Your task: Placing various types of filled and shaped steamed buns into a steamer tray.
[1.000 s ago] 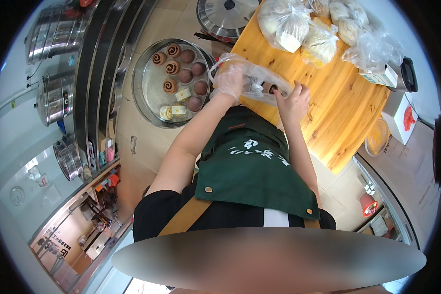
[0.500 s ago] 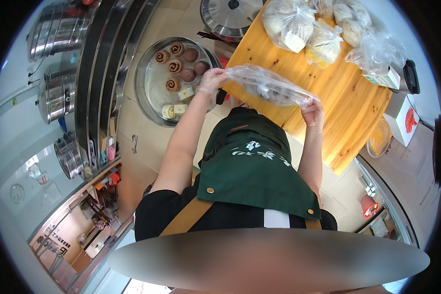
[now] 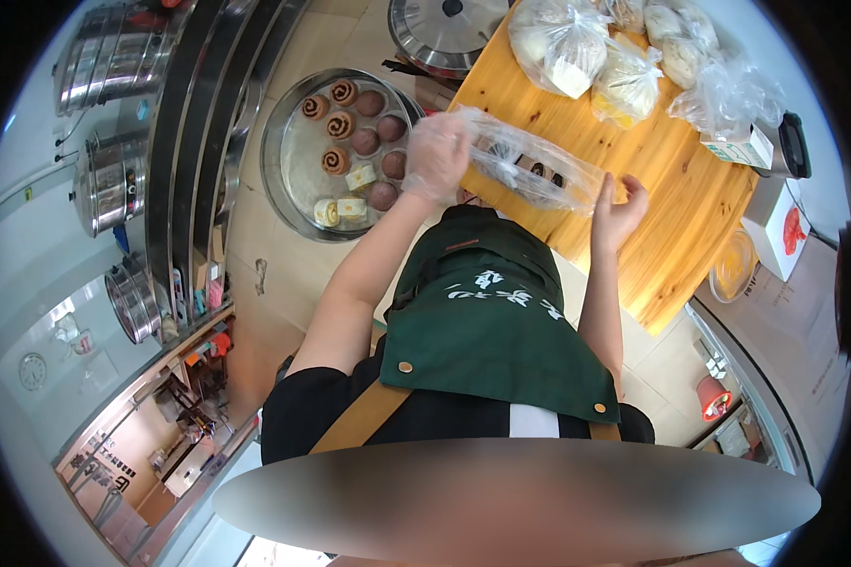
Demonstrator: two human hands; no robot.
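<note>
A clear plastic bag (image 3: pixel 577 182) stretches between my hands over the near left part of the wooden table. Several small dark pieces show in or through it; I cannot tell exactly what they are. My left hand (image 3: pixel 440 156), in a loose clear plastic glove, is closed on the bag's left end. At the other end my right hand (image 3: pixel 618 210), which looks bare, pinches the bag's edge. Just left of my gloved hand a round metal tray (image 3: pixel 288 180) holds brown swirl buns (image 3: pixel 339 125), round purplish-brown buns (image 3: pixel 364 142) and pale yellow-and-white rolls (image 3: pixel 352 209).
Tied clear bags of pale dough or buns (image 3: pixel 560 42) crowd the wooden table's (image 3: pixel 671 227) far side. A small white-and-green box (image 3: pixel 742 148) sits at its right edge. Beyond the tray stands a lidded metal pot (image 3: pixel 449 33). Dark shelving (image 3: pixel 175 123) runs along the left.
My left hand has shifted slightly right and turned, uncovering more buns in the tray. The right hand's fingers have lifted and curled. The dark pieces show more plainly through the bag.
</note>
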